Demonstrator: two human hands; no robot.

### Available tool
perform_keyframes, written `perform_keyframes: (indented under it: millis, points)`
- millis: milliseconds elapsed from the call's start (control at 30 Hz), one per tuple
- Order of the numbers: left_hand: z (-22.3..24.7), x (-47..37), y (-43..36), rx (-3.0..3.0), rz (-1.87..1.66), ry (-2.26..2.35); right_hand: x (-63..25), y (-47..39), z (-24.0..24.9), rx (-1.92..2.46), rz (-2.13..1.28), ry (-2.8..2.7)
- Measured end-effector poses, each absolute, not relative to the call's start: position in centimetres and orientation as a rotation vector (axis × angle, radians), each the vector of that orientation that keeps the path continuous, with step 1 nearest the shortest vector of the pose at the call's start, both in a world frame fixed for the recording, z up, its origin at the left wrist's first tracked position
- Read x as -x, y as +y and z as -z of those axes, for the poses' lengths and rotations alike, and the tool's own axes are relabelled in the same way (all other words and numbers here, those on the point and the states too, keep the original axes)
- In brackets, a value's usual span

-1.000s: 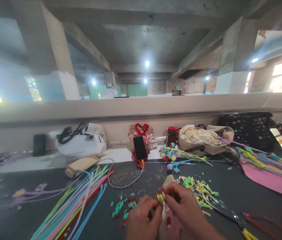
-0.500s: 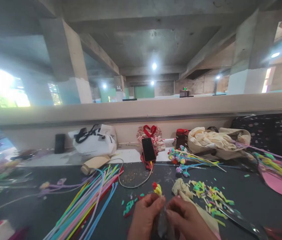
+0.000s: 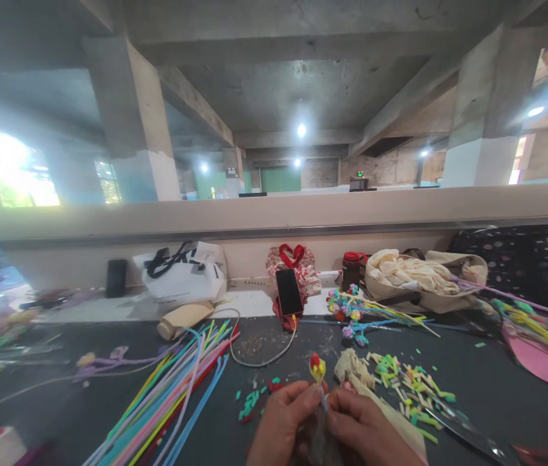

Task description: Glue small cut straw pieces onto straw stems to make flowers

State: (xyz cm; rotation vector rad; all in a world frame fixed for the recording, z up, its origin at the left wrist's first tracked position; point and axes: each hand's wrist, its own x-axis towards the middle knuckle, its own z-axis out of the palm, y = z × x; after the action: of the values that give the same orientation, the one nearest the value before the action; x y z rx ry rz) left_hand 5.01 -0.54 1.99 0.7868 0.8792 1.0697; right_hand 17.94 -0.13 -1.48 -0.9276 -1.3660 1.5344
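Note:
Near the bottom centre, a small pipe-cleaner flower [image 3: 318, 369] with a red middle and yellow petals stands almost upright. My left hand [image 3: 286, 417] pinches it just below the head between thumb and fingers. Close on the other side, my right hand [image 3: 359, 414] has its fingertips pressed together at the pale bluish stem [image 3: 324, 398]. The lower stem is hidden between my hands. Short green and red cut pieces [image 3: 254, 400] lie left of my left hand. A crumpled beige cloth [image 3: 352, 367] lies behind and beneath my right hand.
Long coloured pipe cleaners [image 3: 177, 395] lie at left. Cut pieces [image 3: 403, 382] and scissors [image 3: 468, 430] lie at right. Behind are bundled small flowers [image 3: 352, 307], a phone [image 3: 289, 291] on a cable, a white bag [image 3: 186, 275], a dark bottle [image 3: 351, 268] and a pink sheet [image 3: 541, 359].
The flower head has shifted slightly right and stands more upright, its yellow petals more visible. A bit of pale stem now shows between my fingers. Both hands keep their pinch.

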Motion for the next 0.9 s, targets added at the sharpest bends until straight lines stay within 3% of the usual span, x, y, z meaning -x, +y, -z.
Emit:
perform_keyframes:
  millis: [900]
  points:
    - [-0.4,-5.4,0.2,-0.655,-1.012,0.707,-17.9,-0.5,-0.5,0.668,-1.868,-1.176]
